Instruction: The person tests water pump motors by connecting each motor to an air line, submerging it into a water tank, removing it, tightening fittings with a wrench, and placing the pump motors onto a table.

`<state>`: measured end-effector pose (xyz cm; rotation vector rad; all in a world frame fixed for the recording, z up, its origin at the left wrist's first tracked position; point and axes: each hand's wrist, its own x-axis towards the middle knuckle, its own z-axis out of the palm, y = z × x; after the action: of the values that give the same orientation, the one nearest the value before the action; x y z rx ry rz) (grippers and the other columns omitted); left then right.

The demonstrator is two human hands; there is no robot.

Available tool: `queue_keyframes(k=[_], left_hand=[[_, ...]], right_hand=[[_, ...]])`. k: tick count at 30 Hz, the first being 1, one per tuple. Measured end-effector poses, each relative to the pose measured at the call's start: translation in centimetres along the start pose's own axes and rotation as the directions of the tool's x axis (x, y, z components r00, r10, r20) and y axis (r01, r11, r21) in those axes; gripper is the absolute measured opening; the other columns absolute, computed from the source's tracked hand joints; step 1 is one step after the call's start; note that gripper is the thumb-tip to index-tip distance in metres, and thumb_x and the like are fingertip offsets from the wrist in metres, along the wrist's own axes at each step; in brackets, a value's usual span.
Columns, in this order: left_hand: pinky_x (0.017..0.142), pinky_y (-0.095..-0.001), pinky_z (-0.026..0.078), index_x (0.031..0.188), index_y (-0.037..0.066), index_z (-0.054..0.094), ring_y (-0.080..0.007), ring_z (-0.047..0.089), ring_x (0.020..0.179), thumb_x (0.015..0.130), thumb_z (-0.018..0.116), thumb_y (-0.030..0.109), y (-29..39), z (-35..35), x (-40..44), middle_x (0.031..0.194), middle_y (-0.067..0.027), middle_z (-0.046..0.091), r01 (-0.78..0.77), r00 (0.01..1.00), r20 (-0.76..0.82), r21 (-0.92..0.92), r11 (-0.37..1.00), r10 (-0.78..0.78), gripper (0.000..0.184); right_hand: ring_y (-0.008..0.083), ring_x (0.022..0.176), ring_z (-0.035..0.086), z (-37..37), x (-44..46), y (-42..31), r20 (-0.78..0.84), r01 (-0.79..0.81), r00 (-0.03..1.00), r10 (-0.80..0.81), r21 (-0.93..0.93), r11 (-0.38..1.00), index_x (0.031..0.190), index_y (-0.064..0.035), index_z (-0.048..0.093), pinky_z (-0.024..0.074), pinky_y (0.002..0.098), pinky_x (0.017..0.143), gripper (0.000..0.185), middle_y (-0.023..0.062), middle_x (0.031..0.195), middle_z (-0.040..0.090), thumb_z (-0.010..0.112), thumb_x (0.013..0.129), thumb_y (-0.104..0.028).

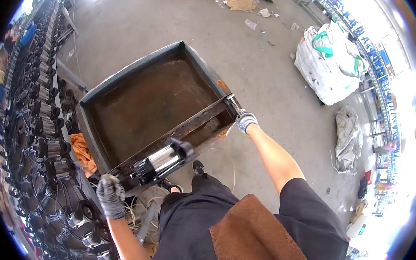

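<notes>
Handle [234,105] gripped by right hand [247,120], left hand [111,197] curled, grip unclear, pump [162,160] seen between, tank [132,72] flanked by motors [52,146]

The scene is bright, with the strongest light along the right side, where glare bleaches the distant shelves [380,97] into white and pale blue. The grey floor [131,21] is evenly lit, and the white sack [324,67] is very pale on top. The tank [132,70] is darker inside, its brown bottom dull. A hard white highlight runs along the silver motor [162,160], whose black end is smeared by motion blur. The gloved left hand [111,196] looks slightly soft; the right hand [246,121] is clearer. The wide lens bends the row of motors [46,101] on the left into a curve, and black corners with bluish-purple fringes border the view.
</notes>
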<state>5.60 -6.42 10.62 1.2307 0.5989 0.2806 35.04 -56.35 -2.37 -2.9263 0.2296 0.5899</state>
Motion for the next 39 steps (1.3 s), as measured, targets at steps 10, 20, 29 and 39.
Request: queue_keyframes(k=[10, 20, 29, 39], left_hand=[[0.069, -0.034, 0.053, 0.112, 0.009, 0.07, -0.0147, 0.058, 0.072, 0.103, 0.06, 0.045, 2.8, 12.5, -0.9, 0.096, -0.0037, 0.062, 0.125, 0.948, 0.312, -0.533, 0.837, 0.057, 0.039], [0.078, -0.0369, 0.058, 0.115, 0.008, 0.07, -0.015, 0.062, 0.076, 0.103, 0.06, 0.044, 2.7, 12.8, -1.2, 0.098, -0.0053, 0.065, 0.122, 0.958, 0.284, -0.551, 0.825, 0.048, 0.039], [0.086, -0.0443, 0.063, 0.118, 0.003, 0.067, -0.0196, 0.071, 0.086, 0.104, 0.057, 0.045, 1.2, 11.5, -1.1, 0.102, -0.0097, 0.068, 0.082, 0.956, 0.274, -0.595, 0.8, 0.106, 0.046], [0.074, -0.0402, 0.063, 0.11, 0.004, 0.066, -0.0182, 0.068, 0.069, 0.101, 0.062, 0.046, -1.0, -2.7, -1.9, 0.09, -0.0069, 0.067, -0.127, 0.942, -0.336, -0.406, 0.905, -0.018, 0.043]], right_hand=[[0.041, 0.102, 0.068, -1.9, -6.0, -3.4, -0.291, 0.348, 0.909, -0.299, 0.134, 0.928, 0.11, -0.0057, 0.068, 0.0562, 0.0471, 0.089, 0.025, 0.022, 0.114, 0.068, 0.069, 0.093, -0.023], [0.0422, 0.104, 0.066, 3.7, -6.6, -9.8, 0.013, 0.42, 0.89, -0.456, 0.368, 0.83, 0.11, -0.0042, 0.068, 0.0533, 0.0485, 0.091, 0.029, 0.0229, 0.11, 0.07, 0.066, 0.098, -0.03], [0.0241, 0.08, 0.071, 6.2, -5.3, -12.1, 0.314, 0.031, 0.9, -0.303, 0.646, 0.763, 0.12, -0.0045, 0.065, 0.0579, 0.0377, 0.066, 0.033, 0.0152, 0.097, 0.074, 0.061, 0.104, -0.033], [0.0252, 0.081, 0.072, -0.6, -13.5, -17.8, 0.015, 0.523, 0.789, -0.614, 0.509, 0.684, 0.104, -0.0038, 0.068, 0.0574, 0.0379, 0.077, 0.028, 0.0152, 0.087, 0.073, 0.079, 0.084, -0.02]])
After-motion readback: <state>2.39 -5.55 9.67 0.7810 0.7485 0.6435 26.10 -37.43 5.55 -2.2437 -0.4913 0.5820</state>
